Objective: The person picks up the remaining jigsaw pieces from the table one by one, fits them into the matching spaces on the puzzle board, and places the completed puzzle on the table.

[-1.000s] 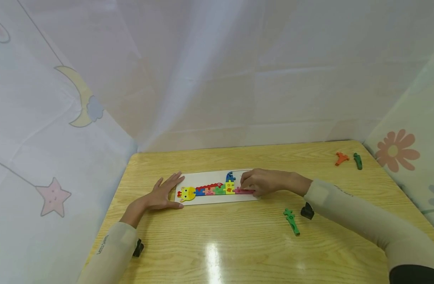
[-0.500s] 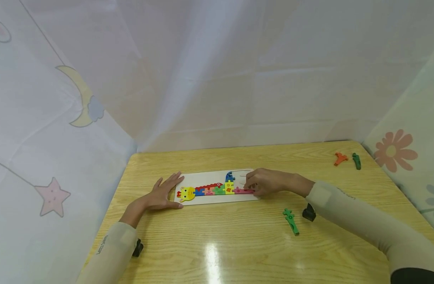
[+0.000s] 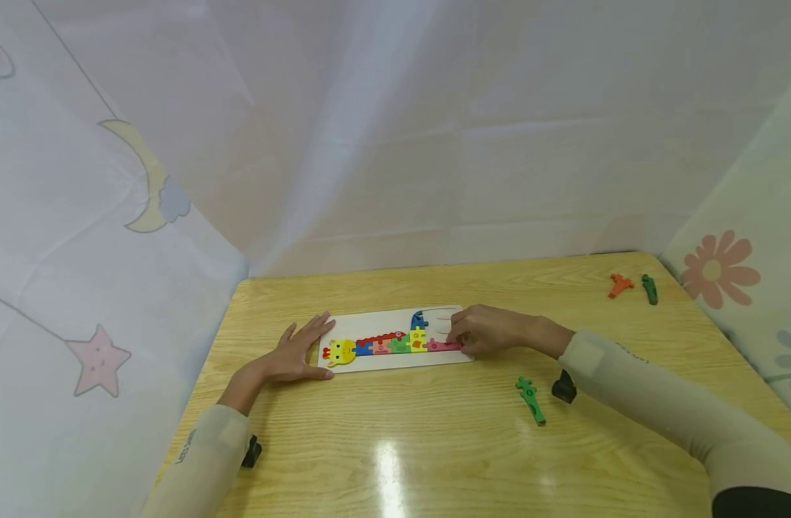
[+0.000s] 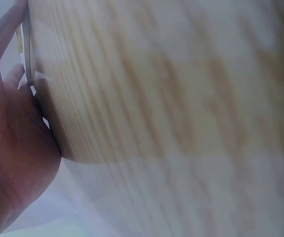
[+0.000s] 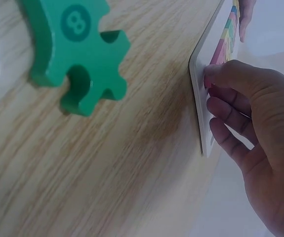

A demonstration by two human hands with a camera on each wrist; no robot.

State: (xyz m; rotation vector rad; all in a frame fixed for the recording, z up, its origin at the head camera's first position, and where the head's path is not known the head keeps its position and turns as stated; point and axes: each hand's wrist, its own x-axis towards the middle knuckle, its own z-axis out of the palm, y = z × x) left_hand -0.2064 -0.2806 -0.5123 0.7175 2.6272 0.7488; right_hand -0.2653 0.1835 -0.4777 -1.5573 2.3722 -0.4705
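A white puzzle board (image 3: 372, 324) lies on the table, bearing a giraffe of joined coloured pieces with a yellow head piece (image 3: 341, 352) at the left. My left hand (image 3: 296, 357) spreads over the board's left end, its thumb at the near edge and fingers at the far edge. At the right end, my right hand (image 3: 489, 329) pinches the end of a pink puzzle piece (image 3: 439, 346) that lies in line with the yellow one. The right wrist view shows the thumb on this pink piece (image 5: 221, 51); the other fingers curl beneath. The board is mostly out of sight in the left wrist view.
A green puzzle piece (image 3: 531, 401) marked with a number lies on the table near my right forearm. Farther off, at the back right corner, are an orange piece (image 3: 620, 285) and a dark green piece (image 3: 650, 289). Patterned cloth walls stand around the table.
My right hand has shifted slightly to the right along the pink puzzle piece, showing more of it. The left hand has stayed in place on the board.
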